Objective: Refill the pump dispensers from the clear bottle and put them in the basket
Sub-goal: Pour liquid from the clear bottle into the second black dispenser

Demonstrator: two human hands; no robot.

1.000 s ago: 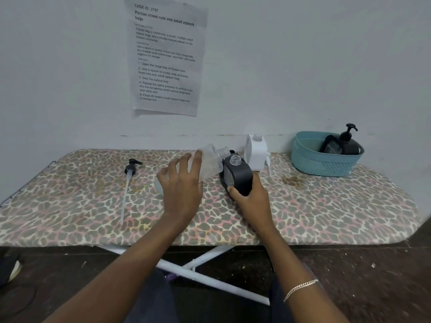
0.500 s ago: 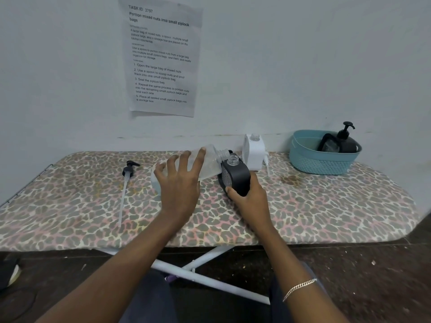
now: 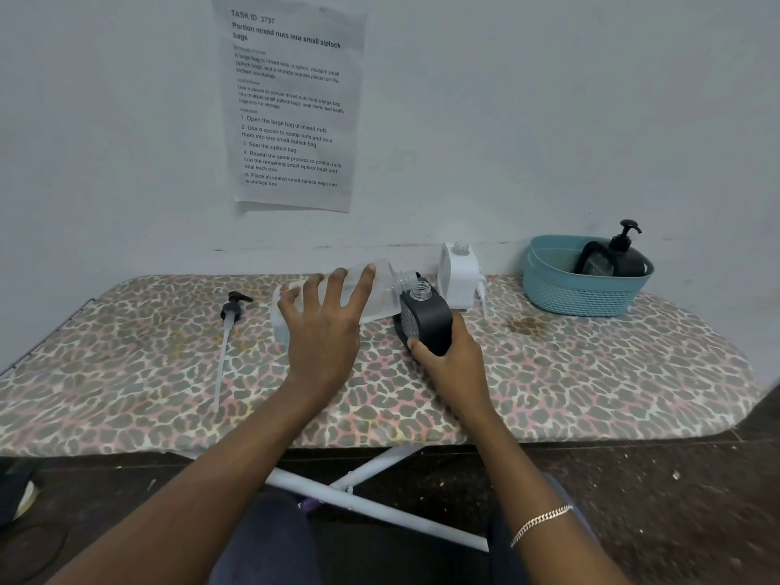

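Observation:
My left hand holds the clear bottle tilted on its side, fingers spread over its top. The bottle's open neck points right, just above the open mouth of the black dispenser. My right hand grips that dispenser from below and the right, tipping it toward the bottle. A black pump head with its long tube lies loose on the table to the left. Against the wall behind stands a white dispenser with no pump on it, and a white pump leans beside it.
A teal basket stands at the back right and holds a black dispenser with its pump on. The leopard-print board has a brown stain right of the white dispenser. A printed sheet hangs on the wall.
My left hand's fingers have spread wider over the clear bottle. The bottle's neck stays at the black dispenser's mouth, and my right hand keeps its grip.

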